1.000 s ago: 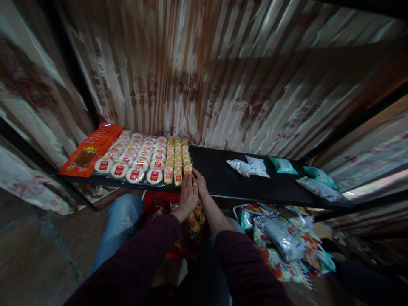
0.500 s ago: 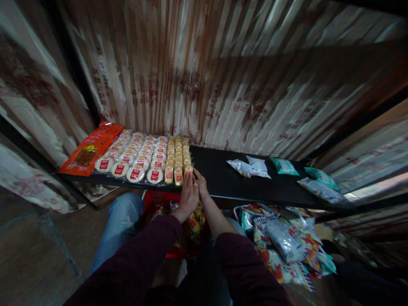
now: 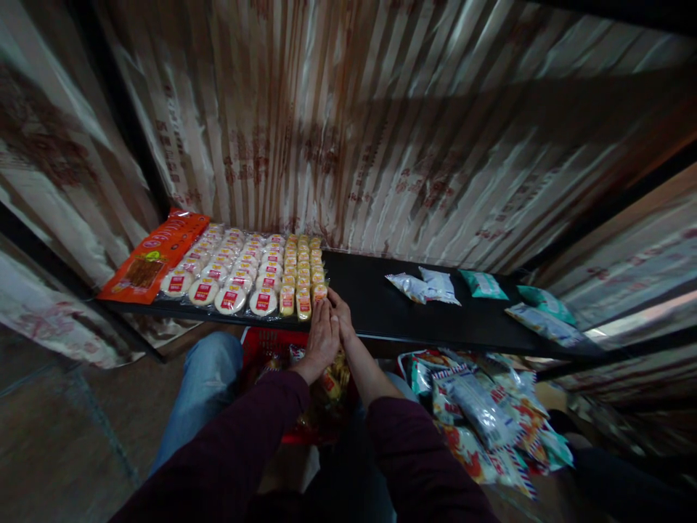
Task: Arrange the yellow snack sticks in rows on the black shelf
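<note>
Three rows of yellow wrapped cake packs (image 3: 303, 303) are located on the black shelf (image 3: 362, 290), running lengthwise from its front edge toward the back. The front packs stand tilted back, long axis roughly upright, labels facing the person. The left hand (image 3: 322, 338) and right hand (image 3: 342, 318) are set close together, fingers narrow and pointing to the rear, with fingertips at the near end of the rightmost row; whether they grip a pack cannot be told. Left of these rows, four rows of round wrapped crackers (image 3: 230, 298) run front to back, followed by an orange bag (image 3: 152, 258) slanting from front left to rear right. Below the shelf, between the legs, a red basket (image 3: 251, 349) holds gold-wrapped packs (image 3: 340, 374), partly hidden by the forearms. To its right lies a heap of snack bags (image 3: 484, 407); what supports it is largely hidden. Silver-white bags (image 3: 440, 285) and green bags (image 3: 483, 284) lie on the shelf's right half.
</note>
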`<state>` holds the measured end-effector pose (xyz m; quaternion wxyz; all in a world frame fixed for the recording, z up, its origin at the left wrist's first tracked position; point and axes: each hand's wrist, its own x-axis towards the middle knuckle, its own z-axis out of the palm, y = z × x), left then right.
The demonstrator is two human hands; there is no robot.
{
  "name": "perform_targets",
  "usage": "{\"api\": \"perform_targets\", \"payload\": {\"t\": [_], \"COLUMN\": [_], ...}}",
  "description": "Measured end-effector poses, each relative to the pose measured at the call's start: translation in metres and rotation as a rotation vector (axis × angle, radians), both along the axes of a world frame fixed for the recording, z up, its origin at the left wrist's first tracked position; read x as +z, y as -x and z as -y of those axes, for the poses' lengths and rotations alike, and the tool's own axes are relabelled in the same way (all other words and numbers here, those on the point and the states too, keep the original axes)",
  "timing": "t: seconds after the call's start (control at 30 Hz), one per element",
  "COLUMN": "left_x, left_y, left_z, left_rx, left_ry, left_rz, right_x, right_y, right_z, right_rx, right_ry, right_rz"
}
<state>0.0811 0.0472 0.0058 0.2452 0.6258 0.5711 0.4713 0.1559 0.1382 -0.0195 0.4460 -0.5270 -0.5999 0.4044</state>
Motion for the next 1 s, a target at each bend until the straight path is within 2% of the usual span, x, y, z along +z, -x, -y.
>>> {"api": "perform_targets", "payload": {"t": [0.23,0.4,0.57,0.67,0.77,0.87,1.0], "left_x": [0.0,0.004,0.005,0.003,0.0,-0.003,-0.006], "left_y": [0.002,0.011,0.028,0.038,0.045,0.049,0.055], "left_z": [0.0,0.023,0.044,0.04,0.029,0.018,0.008], "left_rx": [-0.002,-0.001,0.11,0.195,0.22,0.2,0.112], "left_ry": [-0.02,-0.13,-0.156,-0.116,-0.122,-0.176,-0.259], "left_rz": [-0.028,-0.153,-0.37,-0.465,-0.518,-0.551,-0.581], "right_x": [0.006,0.004,0.006,0.007,0.007,0.006,0.006], "right_y": [-0.001,-0.001,0.003,0.006,0.006,0.005,0.004], "right_z": [0.003,0.012,0.018,0.018,0.017,0.016,0.016], "right_rx": [-0.024,-0.091,-0.105,-0.116,-0.116,-0.119,-0.128], "right_ry": [0.022,-0.004,-0.03,-0.028,-0.02,-0.007,-0.005], "right_rz": [-0.02,0.005,0.054,0.087,0.113,0.124,0.142]}}
